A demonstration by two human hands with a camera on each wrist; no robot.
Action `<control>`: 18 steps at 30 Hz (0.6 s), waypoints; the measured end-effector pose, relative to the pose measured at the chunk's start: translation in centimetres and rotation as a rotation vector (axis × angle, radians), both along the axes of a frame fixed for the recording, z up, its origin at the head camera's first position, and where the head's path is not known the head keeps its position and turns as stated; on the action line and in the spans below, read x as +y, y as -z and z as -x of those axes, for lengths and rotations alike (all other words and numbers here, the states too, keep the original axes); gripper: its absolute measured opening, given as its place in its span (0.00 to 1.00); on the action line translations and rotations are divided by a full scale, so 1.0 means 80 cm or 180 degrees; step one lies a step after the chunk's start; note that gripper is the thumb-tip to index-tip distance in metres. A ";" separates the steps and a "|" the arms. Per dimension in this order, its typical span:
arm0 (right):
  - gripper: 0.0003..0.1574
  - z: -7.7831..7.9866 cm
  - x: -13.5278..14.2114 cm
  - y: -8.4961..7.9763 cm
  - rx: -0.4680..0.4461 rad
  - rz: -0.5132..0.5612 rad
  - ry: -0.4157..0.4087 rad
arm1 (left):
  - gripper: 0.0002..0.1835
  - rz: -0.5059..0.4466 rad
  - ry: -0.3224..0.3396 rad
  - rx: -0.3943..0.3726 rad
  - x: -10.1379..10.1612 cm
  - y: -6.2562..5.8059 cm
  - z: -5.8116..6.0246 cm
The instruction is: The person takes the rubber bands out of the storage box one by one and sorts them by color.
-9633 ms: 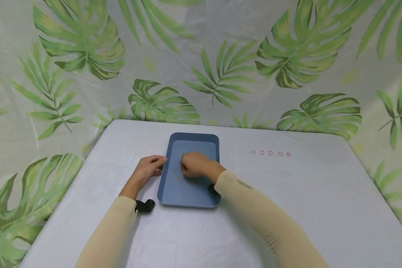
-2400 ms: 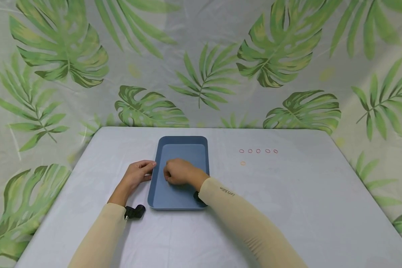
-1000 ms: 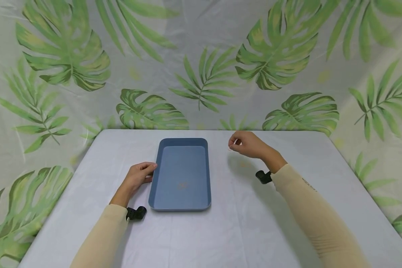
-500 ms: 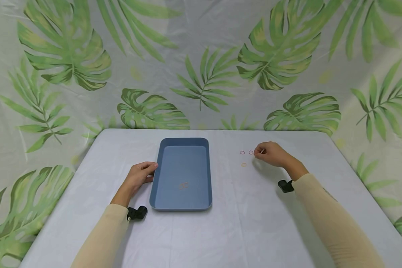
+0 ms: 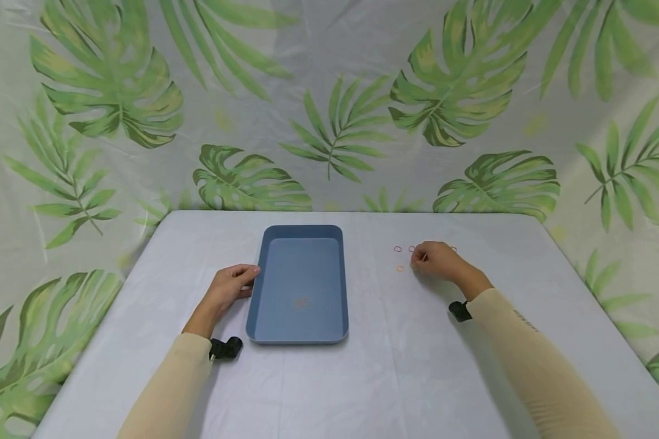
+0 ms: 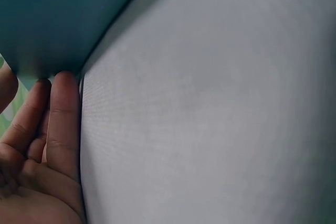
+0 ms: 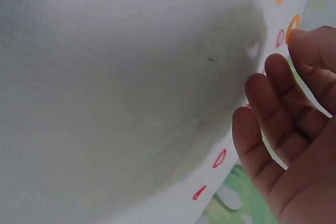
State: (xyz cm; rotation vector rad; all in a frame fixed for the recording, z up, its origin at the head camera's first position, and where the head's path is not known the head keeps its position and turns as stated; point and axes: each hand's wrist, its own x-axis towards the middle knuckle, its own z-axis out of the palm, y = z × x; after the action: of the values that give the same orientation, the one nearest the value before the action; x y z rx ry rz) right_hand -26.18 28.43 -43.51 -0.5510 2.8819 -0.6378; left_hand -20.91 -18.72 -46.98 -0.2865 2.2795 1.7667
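Observation:
My right hand (image 5: pixel 436 261) pinches a small orange rubber band (image 7: pixel 292 29) between thumb and index finger, the other fingers loosely bent. It hovers low over the table, right beside an orange band (image 5: pixel 400 268) lying there. A row of red rubber bands (image 5: pixel 398 249) lies just behind, partly hidden by this hand. At the left, my left hand (image 5: pixel 227 289) touches the outer left wall of a blue tray (image 5: pixel 307 332). In the left wrist view its fingers (image 6: pixel 64 108) are straight, tips against the tray wall. Several orange bands (image 5: pixel 302 302) lie loosely together in the tray.
A white cloth covers the table (image 5: pixel 362 390). Behind it hangs a leaf-printed curtain (image 5: pixel 329 122) that reaches the table's back edge. Black wrist cameras (image 5: pixel 226 348) sit under both wrists.
My right hand has gone from inside the tray to the table on the right, carrying an orange band, and has just lowered slightly toward me. My left hand stays at the tray.

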 end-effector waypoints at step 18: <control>0.06 0.003 -0.003 0.012 0.0168 -0.0173 0.0079 | 0.24 0.0064 0.0014 -0.0018 0.000 0.001 0.000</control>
State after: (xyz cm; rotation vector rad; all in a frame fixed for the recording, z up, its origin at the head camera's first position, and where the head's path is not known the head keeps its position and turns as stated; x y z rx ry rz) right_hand -26.40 28.20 -44.49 -0.5331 2.9500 -0.5548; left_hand -20.93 -18.69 -47.09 -0.2897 2.2935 1.7394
